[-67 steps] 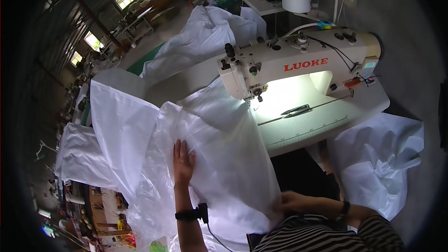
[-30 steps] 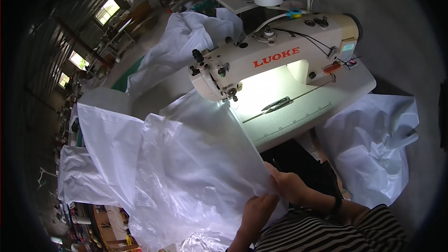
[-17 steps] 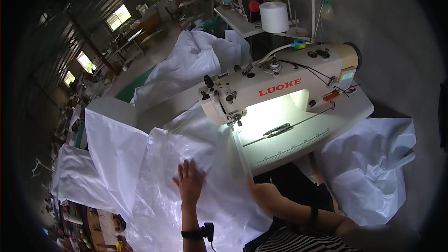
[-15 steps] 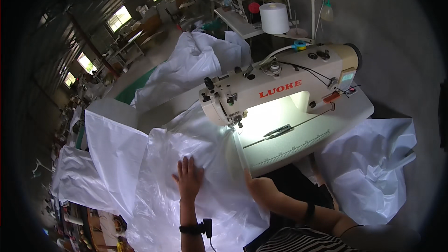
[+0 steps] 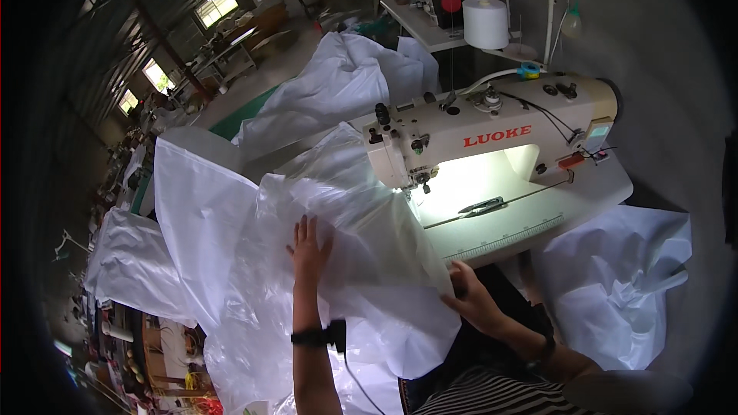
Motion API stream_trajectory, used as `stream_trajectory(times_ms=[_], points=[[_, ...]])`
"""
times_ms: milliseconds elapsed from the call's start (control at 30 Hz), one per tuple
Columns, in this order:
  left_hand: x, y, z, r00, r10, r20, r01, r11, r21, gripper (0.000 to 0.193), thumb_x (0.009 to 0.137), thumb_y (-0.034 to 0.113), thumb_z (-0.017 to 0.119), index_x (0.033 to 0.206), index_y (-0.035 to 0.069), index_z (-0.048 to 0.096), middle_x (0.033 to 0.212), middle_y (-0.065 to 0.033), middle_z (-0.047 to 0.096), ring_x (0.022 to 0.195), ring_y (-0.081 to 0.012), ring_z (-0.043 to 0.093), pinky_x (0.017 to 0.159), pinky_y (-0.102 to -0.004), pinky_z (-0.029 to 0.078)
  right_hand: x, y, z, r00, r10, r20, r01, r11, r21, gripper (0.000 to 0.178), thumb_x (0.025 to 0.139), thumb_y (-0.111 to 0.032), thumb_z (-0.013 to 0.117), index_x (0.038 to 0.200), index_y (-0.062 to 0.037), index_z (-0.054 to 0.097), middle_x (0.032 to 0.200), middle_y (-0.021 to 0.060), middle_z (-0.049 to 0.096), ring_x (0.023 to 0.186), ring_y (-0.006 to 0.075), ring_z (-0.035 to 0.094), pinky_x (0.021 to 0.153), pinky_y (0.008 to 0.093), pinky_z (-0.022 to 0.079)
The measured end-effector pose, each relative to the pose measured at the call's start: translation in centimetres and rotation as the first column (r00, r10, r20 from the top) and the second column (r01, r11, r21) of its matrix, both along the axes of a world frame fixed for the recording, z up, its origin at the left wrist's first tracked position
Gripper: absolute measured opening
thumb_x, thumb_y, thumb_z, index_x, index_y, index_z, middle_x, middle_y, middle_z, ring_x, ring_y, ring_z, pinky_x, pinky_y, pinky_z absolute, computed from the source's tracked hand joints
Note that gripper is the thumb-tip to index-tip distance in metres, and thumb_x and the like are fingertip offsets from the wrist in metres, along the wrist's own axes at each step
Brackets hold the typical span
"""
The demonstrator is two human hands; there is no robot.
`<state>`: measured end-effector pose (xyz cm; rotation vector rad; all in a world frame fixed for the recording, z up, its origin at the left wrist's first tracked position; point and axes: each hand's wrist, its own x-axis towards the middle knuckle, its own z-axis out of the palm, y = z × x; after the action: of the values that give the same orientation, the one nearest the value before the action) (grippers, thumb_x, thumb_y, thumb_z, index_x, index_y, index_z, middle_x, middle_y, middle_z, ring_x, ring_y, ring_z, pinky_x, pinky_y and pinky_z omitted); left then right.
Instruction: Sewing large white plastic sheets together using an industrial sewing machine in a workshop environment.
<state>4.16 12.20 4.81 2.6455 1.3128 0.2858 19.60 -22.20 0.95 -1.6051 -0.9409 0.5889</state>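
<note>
A large glossy white plastic sheet (image 5: 369, 300) spreads over the near left of the sewing machine (image 5: 492, 134), its far part running under the machine's needle area. My left hand (image 5: 310, 250) lies flat on the sheet with its fingers apart. At the sheet's right edge is my right hand (image 5: 478, 303), thumb and forefinger apart with a dark gap between them; its fingertips are by the edge of the sheet. A pair of thread snips (image 5: 482, 206) rests on the lit machine bed (image 5: 503, 234), beyond my right hand.
More white sheeting (image 5: 338, 81) is heaped behind the machine, and another crumpled white piece (image 5: 615, 284) hangs at the right. A white thread cone (image 5: 486, 23) stands at the back near a side table (image 5: 423, 27). Cluttered goods (image 5: 165, 353) fill the lower left.
My right hand has changed from a fingertip hold at the sheet's edge to a spread thumb and forefinger. The sheet's edge there now bows outward. My view has shifted slightly left.
</note>
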Motion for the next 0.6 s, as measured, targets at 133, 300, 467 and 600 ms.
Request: stream_trajectory(times_ms=[133,300,467,600], points=[[-2.5,-3.2,1.3,0.997,0.065,-0.039,-0.064,0.998,0.013,0.062,0.095,0.039,0.060,0.149,0.016,0.041,0.161,-0.0097,0.031,0.148,-0.0327,0.029,0.113,-0.0644,0.027,-3.1,-3.2,-2.7,0.928,0.127,-0.351,-0.167,0.982,-0.087,0.064,0.093,-0.024,0.072,0.142,0.0019,0.042,0.121,0.0158,0.063,0.109,0.0244,0.063,0.098,0.0345,0.049],[-8.1,2.8,-5.5,0.979,-0.186,0.086,0.174,0.977,0.125,0.058,0.099,0.032,0.056,0.149,0.006,0.040,0.158,-0.0242,0.029,0.143,-0.0412,0.033,0.118,-0.0431,0.030,-4.9,-3.7,2.4,0.536,0.441,-0.720,-0.675,0.736,-0.051,0.056,0.093,-0.030,0.072,0.133,0.0042,0.054,0.129,0.0158,0.061,0.120,0.0235,0.057,0.106,0.0353,0.043],[-9.8,6.3,-4.5,0.938,-0.146,0.314,0.205,0.965,-0.164,0.059,0.102,0.027,0.053,0.152,0.003,0.032,0.161,-0.0251,0.021,0.150,-0.0381,0.021,0.122,-0.0404,0.021,-4.1,-9.1,-1.1,0.484,0.351,-0.801,-0.725,0.674,-0.143,0.064,0.091,-0.036,0.073,0.137,0.0031,0.053,0.128,0.0128,0.062,0.116,0.0217,0.059,0.101,0.0337,0.046],[-6.6,2.1,-0.3,0.968,-0.200,0.150,0.195,0.980,0.043,0.037,0.094,0.014,0.063,0.129,0.004,0.059,0.143,-0.0192,0.051,0.132,-0.0368,0.049,0.110,-0.0413,0.040,-1.6,-11.0,-2.0,0.577,0.031,-0.816,-0.457,0.840,-0.291,0.042,0.094,-0.029,0.069,0.122,-0.0010,0.056,0.107,0.0070,0.064,0.097,0.0140,0.061,0.088,0.0295,0.050]])
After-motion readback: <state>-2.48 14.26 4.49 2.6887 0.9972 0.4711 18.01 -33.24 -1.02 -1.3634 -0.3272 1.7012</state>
